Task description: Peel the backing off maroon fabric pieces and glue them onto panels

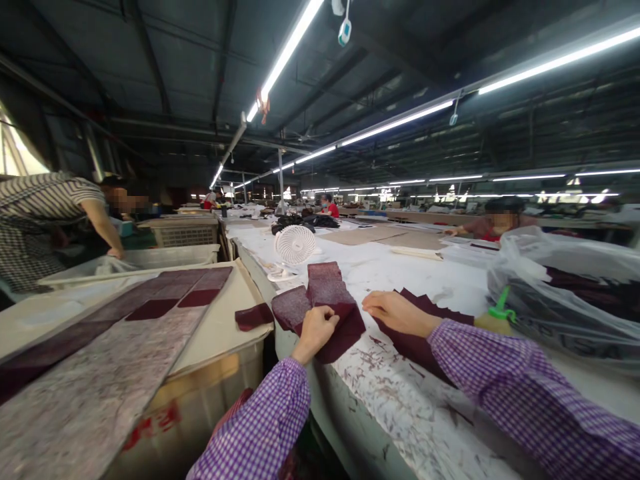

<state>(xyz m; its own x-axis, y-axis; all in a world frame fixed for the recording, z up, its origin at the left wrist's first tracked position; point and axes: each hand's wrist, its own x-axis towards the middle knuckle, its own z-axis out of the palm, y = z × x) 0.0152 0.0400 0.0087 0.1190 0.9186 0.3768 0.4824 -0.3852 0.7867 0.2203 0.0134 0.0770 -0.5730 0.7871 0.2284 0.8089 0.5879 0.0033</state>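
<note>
My left hand (316,328) pinches a maroon fabric piece (331,293) just below the white fan (295,244) — mid-sorting, I judge. Right of the fan, my right hand (397,311) rests open-palmed on a darker stack (415,345); separating one layer cleanly matters next.

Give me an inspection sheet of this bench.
Surface: white table, maroon-stained.
Job's things: maroon fabric piece; maroon stack.
Clutter: fan; green-capped bottle; plastic bag.
Hands: left hand grips the fabric piece; right hand lies open on the stack.
Cables: nothing seen on the table.
Surroundings: board with maroon pieces at left; person in a striped shirt beyond; others at far tables.
</note>
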